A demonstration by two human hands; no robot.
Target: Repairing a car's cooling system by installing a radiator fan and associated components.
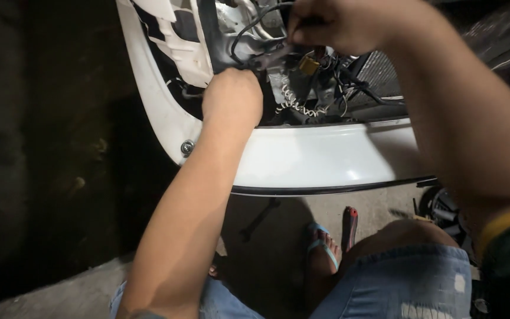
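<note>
My left hand [232,96] reaches into the opening of a white car bumper [320,156] with its fingers curled around something hidden inside. My right hand [340,23] is above it, closed on a metal wrench [270,56] whose head points down toward my left hand. Black cables [249,26], a yellow connector [309,64] and a coiled wire [293,105] fill the cavity between both hands.
A bolt [188,147] sticks out of the bumper's left corner. On the concrete floor lie a spanner [259,218] and a red-handled tool [349,227] next to my foot in a blue sandal [324,247]. A radiator grille [379,74] sits at right.
</note>
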